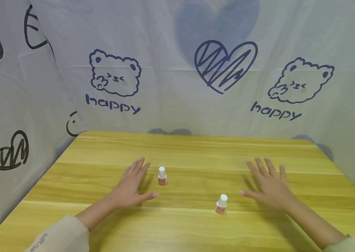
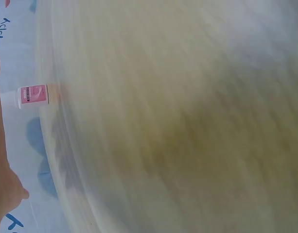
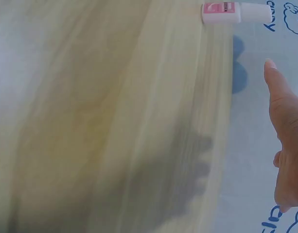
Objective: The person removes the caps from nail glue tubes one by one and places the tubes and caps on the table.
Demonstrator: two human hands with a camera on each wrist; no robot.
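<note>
Two small white bottles with white caps and pink-red labels stand upright on the wooden table. The left bottle (image 1: 162, 176) is farther back, just right of my left hand (image 1: 130, 187). Nearer the front, the right bottle (image 1: 221, 204) stands to the left of my right hand (image 1: 270, 187). Both hands hover over the tabletop with fingers spread and thumbs pointing inward, holding nothing. In the left wrist view a labelled bottle (image 2: 34, 96) shows beside part of the hand. The right wrist view has a bottle (image 3: 221, 13) at the top edge, above the thumb (image 3: 277, 82).
The yellow wood-grain table (image 1: 190, 150) has rounded far corners. Behind it hangs a pale cloth (image 1: 168, 91) printed with hearts, bear faces and the word happy. Another printed cloth (image 1: 39, 105) hangs along the left side.
</note>
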